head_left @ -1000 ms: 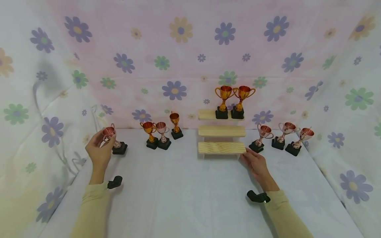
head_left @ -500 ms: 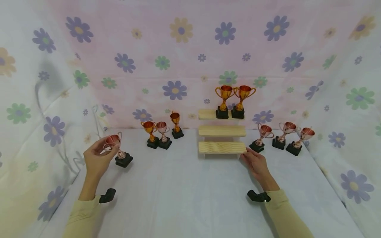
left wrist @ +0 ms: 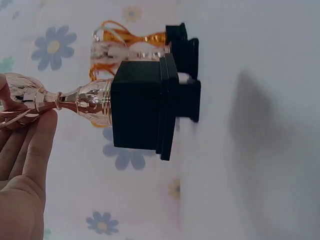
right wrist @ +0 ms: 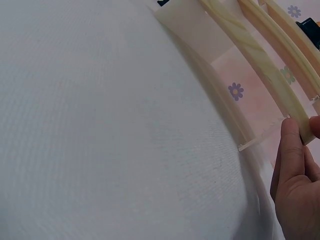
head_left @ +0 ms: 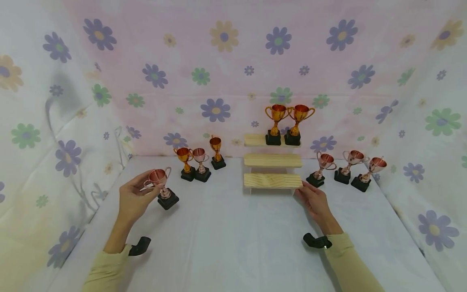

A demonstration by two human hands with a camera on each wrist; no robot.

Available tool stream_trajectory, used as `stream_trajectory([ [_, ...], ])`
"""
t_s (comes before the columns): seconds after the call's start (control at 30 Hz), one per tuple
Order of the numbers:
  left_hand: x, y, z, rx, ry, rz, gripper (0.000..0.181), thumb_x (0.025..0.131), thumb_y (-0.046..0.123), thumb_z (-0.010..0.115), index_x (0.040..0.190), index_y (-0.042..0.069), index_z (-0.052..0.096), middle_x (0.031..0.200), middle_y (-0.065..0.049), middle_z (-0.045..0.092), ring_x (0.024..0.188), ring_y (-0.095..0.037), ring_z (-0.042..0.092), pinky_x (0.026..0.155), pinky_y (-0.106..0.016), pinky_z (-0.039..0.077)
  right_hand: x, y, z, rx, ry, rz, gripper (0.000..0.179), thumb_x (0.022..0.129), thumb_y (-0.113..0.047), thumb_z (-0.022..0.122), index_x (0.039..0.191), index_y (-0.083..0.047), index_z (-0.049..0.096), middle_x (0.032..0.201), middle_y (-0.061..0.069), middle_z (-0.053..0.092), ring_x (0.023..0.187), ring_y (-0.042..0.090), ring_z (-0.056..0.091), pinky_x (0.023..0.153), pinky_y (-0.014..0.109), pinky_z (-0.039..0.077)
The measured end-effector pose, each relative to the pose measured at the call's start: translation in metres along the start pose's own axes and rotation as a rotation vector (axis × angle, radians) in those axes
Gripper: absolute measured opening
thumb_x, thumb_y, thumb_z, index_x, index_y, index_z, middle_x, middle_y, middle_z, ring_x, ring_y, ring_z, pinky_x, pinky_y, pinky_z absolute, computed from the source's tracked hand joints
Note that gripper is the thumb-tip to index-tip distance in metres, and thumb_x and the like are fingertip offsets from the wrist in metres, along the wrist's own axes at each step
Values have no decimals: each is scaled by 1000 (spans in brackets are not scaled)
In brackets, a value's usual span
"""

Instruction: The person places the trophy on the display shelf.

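Note:
My left hand (head_left: 136, 196) grips a rose-gold trophy (head_left: 166, 193) by its cup, thumb in front and fingers behind. In the left wrist view the trophy's black base (left wrist: 142, 105) hangs above the white tabletop, with a shadow below it. My right hand (head_left: 314, 205) pinches the right end of the lowest step of a three-step wooden stand (head_left: 271, 181); the right wrist view has the thumb and fingers on either side of that step's end (right wrist: 300, 117). Two gold trophies (head_left: 276, 115) stand side by side on the stand's top step.
Left of the stand are a gold trophy (head_left: 184, 156), a rose-gold trophy (head_left: 200, 157) close beside it, and another gold trophy (head_left: 216, 147) slightly behind. Three rose-gold trophies (head_left: 324, 163) stand to the right. A flowered cloth (head_left: 233, 77) forms the back and sides around the white table (head_left: 233, 239).
My left hand has lifted the rose-gold trophy from the table at the far left and carried it toward me, then rightward. The right hand stays on the stand.

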State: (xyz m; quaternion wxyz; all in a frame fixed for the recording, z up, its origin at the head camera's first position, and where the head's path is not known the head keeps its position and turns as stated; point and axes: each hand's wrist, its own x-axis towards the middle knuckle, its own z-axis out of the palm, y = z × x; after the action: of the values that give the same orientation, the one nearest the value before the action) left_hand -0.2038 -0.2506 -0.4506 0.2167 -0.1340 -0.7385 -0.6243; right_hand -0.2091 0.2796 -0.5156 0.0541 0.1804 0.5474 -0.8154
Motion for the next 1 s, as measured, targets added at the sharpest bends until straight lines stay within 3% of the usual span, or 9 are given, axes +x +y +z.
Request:
stream_trajectory([
  [0.2,-1,7,18,59,-130,15,49,83,-16,74,130,-13,60,112,18,69,96,0,67,80,-16,59,1,0,0,18,0,7,56,108,-7,47,160,-2,26,158,14,36,102,-2,66,104,20,49],
  [0.3,-1,9,30,77,-186,16,49,85,-11,74,132,-10,60,116,16,67,98,0,65,82,-16,58,1,0,0,21,1,11,57,108,-7,47,160,-2,26,157,13,37,102,-2,66,104,20,49],
  [0.5,0,10,63,34,-267,-5,51,86,-9,75,134,-9,58,123,-14,66,103,0,64,85,-17,58,0,-2,-1,24,-3,17,58,107,-7,48,160,-2,25,155,12,40,102,-1,66,103,20,49],
  [0.63,3,11,92,-7,-326,-4,52,87,-7,75,135,-9,57,125,-26,64,105,0,64,87,-19,58,-1,-4,-2,53,0,28,58,107,-5,49,160,-2,26,139,6,53,101,0,67,103,21,50],
  [0.77,11,14,121,-60,-373,25,52,87,-7,75,136,-7,58,127,-26,65,105,-3,66,86,-22,60,-2,-5,-2,65,-1,37,58,106,-6,50,160,-2,26,124,-2,58,101,1,68,102,21,51],
  [1.0,42,27,164,-118,-441,41,51,87,-5,75,136,-5,59,127,-24,66,107,-8,66,86,-22,60,-2,-1,-1,16,-14,-6,57,107,-7,49,159,1,26,143,7,50,103,-2,66,103,20,49],
])
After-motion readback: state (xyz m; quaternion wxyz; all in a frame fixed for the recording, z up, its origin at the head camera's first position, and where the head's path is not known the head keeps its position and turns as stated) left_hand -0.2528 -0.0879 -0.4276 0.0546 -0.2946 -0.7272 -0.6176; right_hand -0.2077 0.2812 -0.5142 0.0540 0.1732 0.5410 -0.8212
